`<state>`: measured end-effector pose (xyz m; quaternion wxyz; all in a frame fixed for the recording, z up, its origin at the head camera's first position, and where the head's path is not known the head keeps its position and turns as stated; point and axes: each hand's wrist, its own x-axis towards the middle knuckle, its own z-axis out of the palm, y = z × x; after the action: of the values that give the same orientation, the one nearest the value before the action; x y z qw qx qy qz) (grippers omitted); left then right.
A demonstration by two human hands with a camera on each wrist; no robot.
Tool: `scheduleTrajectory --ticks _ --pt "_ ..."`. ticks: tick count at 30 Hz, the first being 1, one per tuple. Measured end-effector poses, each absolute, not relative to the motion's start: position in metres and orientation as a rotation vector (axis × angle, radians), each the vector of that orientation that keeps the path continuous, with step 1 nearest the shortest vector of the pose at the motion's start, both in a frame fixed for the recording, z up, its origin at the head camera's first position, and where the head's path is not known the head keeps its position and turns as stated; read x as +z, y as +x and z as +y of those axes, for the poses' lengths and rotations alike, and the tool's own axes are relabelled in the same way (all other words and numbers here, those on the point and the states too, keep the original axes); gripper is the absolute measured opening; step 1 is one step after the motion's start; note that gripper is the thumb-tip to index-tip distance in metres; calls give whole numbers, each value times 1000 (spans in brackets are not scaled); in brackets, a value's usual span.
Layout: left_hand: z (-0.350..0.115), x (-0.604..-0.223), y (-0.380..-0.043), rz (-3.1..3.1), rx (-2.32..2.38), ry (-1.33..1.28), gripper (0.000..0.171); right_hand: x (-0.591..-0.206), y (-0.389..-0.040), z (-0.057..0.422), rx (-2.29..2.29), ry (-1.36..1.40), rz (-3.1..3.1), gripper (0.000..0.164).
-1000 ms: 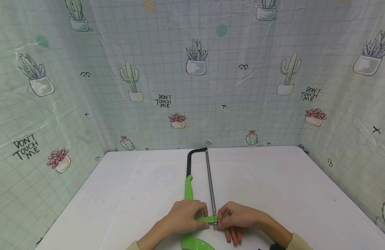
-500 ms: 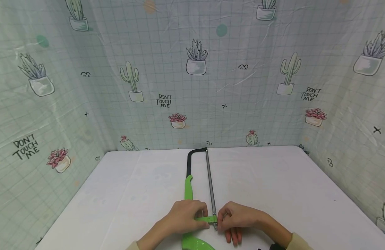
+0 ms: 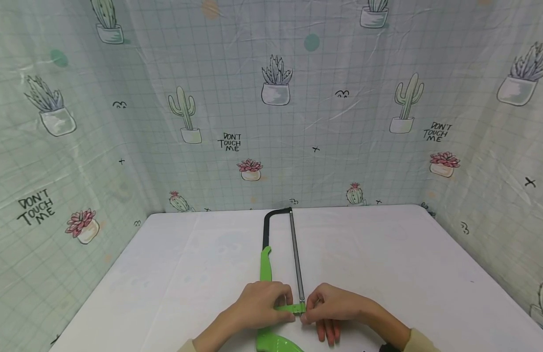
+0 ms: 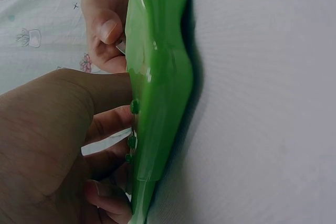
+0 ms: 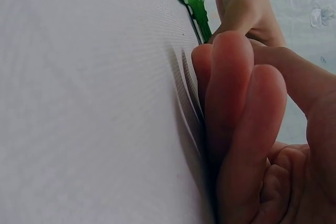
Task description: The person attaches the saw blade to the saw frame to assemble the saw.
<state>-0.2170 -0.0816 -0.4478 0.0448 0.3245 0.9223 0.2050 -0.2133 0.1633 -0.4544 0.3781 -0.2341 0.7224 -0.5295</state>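
Note:
A hacksaw with a green body and black front bow lies on the white table, its grey blade to the right. With thumb and fingers, my left hand grips the green frame by its rear cross-piece. Close beside it, my right hand pinches the small metal wing nut at the blade's rear end; the fingertips now hide it. In the left wrist view the green handle passes in front of the fingers. Curled fingers fill the right wrist view, by the table surface.
The white table extends around the saw. A curtain printed with cacti hangs behind it and along both sides. A small black object shows at the bottom edge near the right sleeve.
My right thumb and fingertips have shifted slightly left over the wing nut, covering it. The left hand and the hacksaw have stayed in place.

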Motion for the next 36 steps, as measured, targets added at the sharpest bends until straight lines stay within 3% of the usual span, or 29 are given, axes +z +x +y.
scheduleTrajectory --ticks 36 --pt "-82 -452 -220 2814 632 985 23 -458 -220 166 -1329 -634 1823 17"
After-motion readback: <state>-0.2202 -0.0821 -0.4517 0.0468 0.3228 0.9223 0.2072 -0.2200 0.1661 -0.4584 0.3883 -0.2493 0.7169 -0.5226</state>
